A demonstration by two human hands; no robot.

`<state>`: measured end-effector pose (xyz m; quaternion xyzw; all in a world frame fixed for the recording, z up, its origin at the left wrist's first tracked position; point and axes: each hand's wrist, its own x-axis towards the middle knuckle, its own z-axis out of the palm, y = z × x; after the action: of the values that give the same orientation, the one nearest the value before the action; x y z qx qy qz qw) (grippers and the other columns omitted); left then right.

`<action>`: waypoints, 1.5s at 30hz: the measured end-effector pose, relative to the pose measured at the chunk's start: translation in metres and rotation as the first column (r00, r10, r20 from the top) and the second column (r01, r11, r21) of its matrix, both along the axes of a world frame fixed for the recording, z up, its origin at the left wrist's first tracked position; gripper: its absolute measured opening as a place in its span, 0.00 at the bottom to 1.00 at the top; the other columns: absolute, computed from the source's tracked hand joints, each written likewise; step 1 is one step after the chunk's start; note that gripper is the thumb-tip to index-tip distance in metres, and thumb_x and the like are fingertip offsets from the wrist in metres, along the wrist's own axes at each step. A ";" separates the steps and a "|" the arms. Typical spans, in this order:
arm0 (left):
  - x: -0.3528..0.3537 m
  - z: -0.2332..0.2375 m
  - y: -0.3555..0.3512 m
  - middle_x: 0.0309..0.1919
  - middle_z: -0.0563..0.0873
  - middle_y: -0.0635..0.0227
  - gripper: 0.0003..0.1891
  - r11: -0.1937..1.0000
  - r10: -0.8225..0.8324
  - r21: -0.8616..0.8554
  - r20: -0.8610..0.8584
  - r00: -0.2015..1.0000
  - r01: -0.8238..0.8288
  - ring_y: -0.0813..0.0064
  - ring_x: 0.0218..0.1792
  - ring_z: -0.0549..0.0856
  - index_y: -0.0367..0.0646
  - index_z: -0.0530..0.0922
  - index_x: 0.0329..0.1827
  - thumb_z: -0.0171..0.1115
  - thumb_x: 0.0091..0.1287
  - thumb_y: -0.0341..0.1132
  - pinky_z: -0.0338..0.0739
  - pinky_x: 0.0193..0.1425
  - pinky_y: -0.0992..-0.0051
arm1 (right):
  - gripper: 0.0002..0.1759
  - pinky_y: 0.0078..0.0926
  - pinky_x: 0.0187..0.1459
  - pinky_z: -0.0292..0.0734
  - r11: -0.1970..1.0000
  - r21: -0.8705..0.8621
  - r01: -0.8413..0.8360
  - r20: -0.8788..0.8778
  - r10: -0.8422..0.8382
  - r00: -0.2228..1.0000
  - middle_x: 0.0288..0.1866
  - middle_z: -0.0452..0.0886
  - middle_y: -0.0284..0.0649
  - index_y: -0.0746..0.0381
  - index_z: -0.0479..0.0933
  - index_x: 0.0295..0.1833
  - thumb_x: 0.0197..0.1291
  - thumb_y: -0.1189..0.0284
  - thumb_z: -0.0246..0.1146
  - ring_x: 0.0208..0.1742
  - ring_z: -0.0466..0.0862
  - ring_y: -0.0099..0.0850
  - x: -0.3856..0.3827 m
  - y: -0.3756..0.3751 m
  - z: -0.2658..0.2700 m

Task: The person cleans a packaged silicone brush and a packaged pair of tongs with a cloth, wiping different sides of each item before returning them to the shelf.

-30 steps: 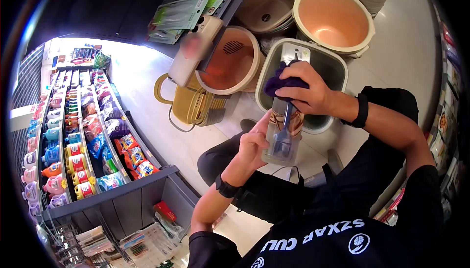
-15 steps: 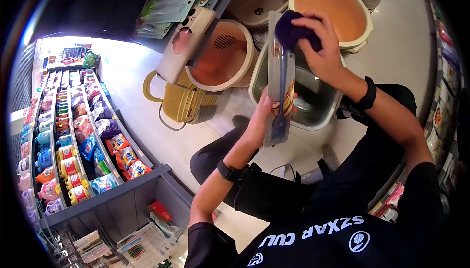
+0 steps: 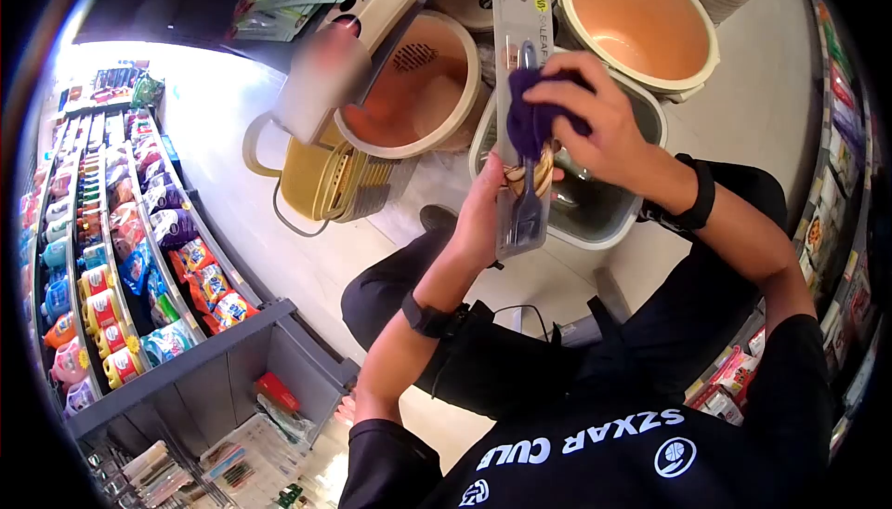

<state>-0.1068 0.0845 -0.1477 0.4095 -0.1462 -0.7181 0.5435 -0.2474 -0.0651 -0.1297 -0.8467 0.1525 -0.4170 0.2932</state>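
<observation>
Head view: the left grip (image 3: 481,210) clasps a long package (image 3: 517,30) holding a brush (image 3: 529,211), thumb at one edge, fingers behind. Above that thumb, the right grip (image 3: 595,123) pinches a purple cloth (image 3: 531,126) over the package front. Estimated handling: package light, fairly stiff, probably slippery, prone to denting; cloth soft. Support package by its side edges, below the cloth.
</observation>
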 end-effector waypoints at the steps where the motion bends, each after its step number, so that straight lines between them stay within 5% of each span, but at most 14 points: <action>1: 0.000 -0.002 -0.001 0.52 0.83 0.62 0.32 0.999 0.024 0.022 -0.035 0.999 -0.023 0.71 0.50 0.83 0.42 0.69 0.68 0.34 0.77 0.60 0.78 0.54 0.71 | 0.21 0.38 0.53 0.75 0.999 0.043 0.000 0.008 -0.001 1.000 0.50 0.74 0.45 0.60 0.80 0.47 0.43 0.84 0.62 0.51 0.77 0.46 0.002 0.000 0.000; 3: 0.001 -0.005 -0.001 0.54 0.82 0.61 0.33 0.995 0.073 0.068 -0.098 0.993 -0.066 0.70 0.49 0.83 0.42 0.69 0.68 0.35 0.77 0.60 0.78 0.55 0.71 | 0.22 0.37 0.52 0.76 0.993 -0.020 -0.112 -0.006 0.112 0.994 0.49 0.74 0.45 0.60 0.80 0.46 0.41 0.84 0.62 0.50 0.77 0.46 0.004 0.011 -0.005; 4: -0.005 0.014 -0.007 0.57 0.81 0.60 0.33 0.962 0.239 0.154 -0.096 0.966 -0.223 0.69 0.53 0.82 0.41 0.70 0.67 0.36 0.77 0.60 0.77 0.58 0.70 | 0.20 0.36 0.49 0.77 0.981 -0.042 -0.191 -0.019 0.190 0.982 0.49 0.75 0.43 0.59 0.80 0.44 0.39 0.83 0.63 0.48 0.78 0.45 0.006 0.023 -0.005; 7: 0.006 0.006 -0.007 0.62 0.77 0.60 0.36 0.995 0.093 0.067 -0.248 0.964 -0.079 0.66 0.60 0.79 0.42 0.65 0.72 0.34 0.76 0.62 0.74 0.65 0.66 | 0.18 0.37 0.41 0.78 0.888 -0.072 -0.454 -0.076 0.449 0.890 0.46 0.76 0.40 0.58 0.80 0.39 0.37 0.80 0.65 0.44 0.79 0.43 0.003 0.043 -0.013; 8: 0.004 0.005 -0.009 0.62 0.77 0.59 0.36 0.992 0.124 0.001 -0.113 0.986 -0.125 0.65 0.60 0.79 0.41 0.64 0.72 0.34 0.76 0.62 0.73 0.66 0.66 | 0.17 0.37 0.41 0.78 0.882 -0.112 -0.457 -0.097 0.448 0.889 0.46 0.76 0.40 0.58 0.80 0.39 0.37 0.80 0.66 0.44 0.79 0.42 0.002 0.044 -0.014; 10: 0.003 0.007 -0.008 0.62 0.77 0.60 0.36 0.990 0.139 0.055 -0.109 0.984 -0.133 0.65 0.60 0.79 0.40 0.65 0.71 0.34 0.76 0.62 0.73 0.66 0.66 | 0.17 0.36 0.41 0.77 0.867 -0.195 -0.459 -0.139 0.439 0.888 0.45 0.76 0.40 0.58 0.80 0.39 0.37 0.79 0.66 0.44 0.78 0.42 0.001 0.041 -0.015; 14: 0.003 0.002 -0.008 0.60 0.79 0.62 0.33 0.982 0.174 0.098 -0.107 0.979 -0.164 0.67 0.61 0.79 0.41 0.68 0.68 0.37 0.77 0.60 0.74 0.65 0.66 | 0.16 0.36 0.40 0.77 0.970 -0.106 -0.218 -0.122 0.205 0.971 0.46 0.76 0.39 0.57 0.80 0.39 0.38 0.78 0.66 0.43 0.77 0.41 0.003 0.016 -0.005; 18: 0.005 -0.005 -0.010 0.57 0.81 0.65 0.29 0.983 0.160 0.103 -0.059 0.985 -0.154 0.70 0.57 0.81 0.42 0.69 0.67 0.41 0.77 0.57 0.75 0.62 0.68 | 0.17 0.37 0.43 0.77 0.923 -0.166 -0.347 -0.176 0.319 0.931 0.47 0.76 0.40 0.59 0.80 0.41 0.39 0.79 0.65 0.45 0.77 0.43 -0.001 0.020 -0.004; 26: 0.005 -0.001 -0.014 0.61 0.78 0.56 0.32 0.992 -0.096 -0.070 0.097 0.991 0.103 0.64 0.53 0.82 0.38 0.64 0.71 0.34 0.78 0.55 0.80 0.53 0.66 | 0.16 0.36 0.54 0.74 0.991 0.055 0.120 -0.038 -0.118 0.992 0.49 0.76 0.45 0.62 0.80 0.46 0.49 0.81 0.59 0.52 0.77 0.44 -0.006 -0.037 -0.005; 29: 0.005 -0.001 -0.012 0.63 0.77 0.52 0.34 0.992 -0.104 -0.063 0.099 0.990 0.111 0.61 0.53 0.82 0.35 0.63 0.72 0.33 0.78 0.57 0.80 0.54 0.65 | 0.17 0.36 0.53 0.75 0.978 0.150 0.146 -0.015 -0.146 0.989 0.48 0.76 0.45 0.62 0.80 0.46 0.48 0.81 0.59 0.51 0.78 0.44 -0.005 -0.045 -0.004; 33: 0.011 -0.005 -0.010 0.62 0.77 0.52 0.32 0.991 -0.126 -0.054 -0.085 0.988 0.122 0.62 0.54 0.82 0.34 0.64 0.71 0.37 0.78 0.54 0.80 0.53 0.65 | 0.18 0.37 0.54 0.75 0.997 -0.077 0.026 -0.088 -0.033 0.996 0.49 0.76 0.46 0.62 0.80 0.48 0.48 0.81 0.59 0.52 0.78 0.45 -0.008 -0.023 0.002; 36: 0.012 -0.001 -0.012 0.62 0.77 0.51 0.33 0.983 -0.157 -0.114 -0.126 0.980 0.143 0.60 0.53 0.83 0.32 0.63 0.71 0.37 0.78 0.54 0.81 0.53 0.65 | 0.17 0.35 0.53 0.76 0.984 -0.018 0.180 -0.009 -0.180 0.984 0.48 0.76 0.45 0.62 0.81 0.47 0.48 0.81 0.59 0.51 0.78 0.44 -0.009 -0.040 0.001; 40: 0.011 -0.004 -0.012 0.64 0.74 0.47 0.38 0.980 -0.192 -0.072 -0.086 0.978 0.186 0.58 0.54 0.81 0.34 0.58 0.74 0.38 0.75 0.59 0.80 0.53 0.62 | 0.16 0.37 0.55 0.74 0.931 0.289 0.223 0.030 -0.242 0.970 0.47 0.77 0.46 0.62 0.81 0.45 0.49 0.81 0.58 0.52 0.77 0.44 -0.013 -0.058 0.002; 45: 0.012 -0.011 -0.011 0.64 0.74 0.47 0.38 0.979 -0.199 -0.062 -0.111 0.974 0.193 0.58 0.54 0.81 0.34 0.58 0.75 0.39 0.75 0.60 0.80 0.53 0.62 | 0.15 0.37 0.54 0.74 0.990 0.038 0.139 -0.017 -0.139 0.990 0.47 0.76 0.46 0.62 0.81 0.44 0.48 0.80 0.58 0.52 0.77 0.45 -0.013 -0.039 -0.002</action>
<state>-0.0946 0.0734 -0.1584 0.3363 -0.1721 -0.7870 0.4877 -0.2603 -0.1039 -0.1318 -0.8311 0.2212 -0.4273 0.2788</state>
